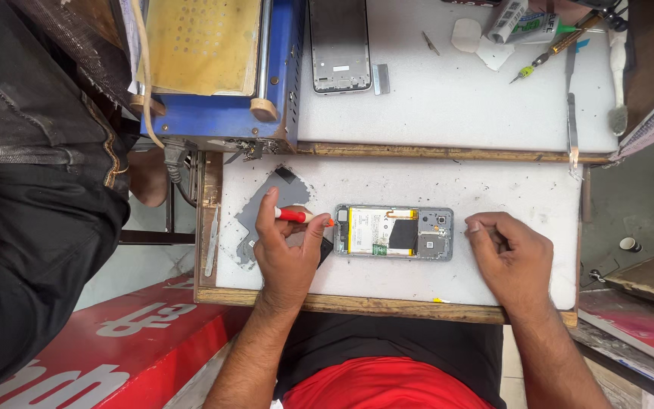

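At centre left of the frame, the left hand [285, 250] pinched a red screwdriver [300, 216], its tip at the opened phone [393, 232] lying mid-frame on the white board [493, 189]. Just right, the right hand [510, 257] rested loosely curled, holding nothing.

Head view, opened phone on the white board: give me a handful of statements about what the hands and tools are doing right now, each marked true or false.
1. The left hand holds a red-handled screwdriver with its tip at the left end of the opened phone. True.
2. The right hand grips the phone by both long edges. False: it rests loosely curled on the white board, just off the phone's right end.
3. The phone's back is off, with the battery showing. True.
4. A second phone frame lies on the upper white surface. True.
5. The blue machine stands to the right of the opened phone. False: it stands at the upper left.
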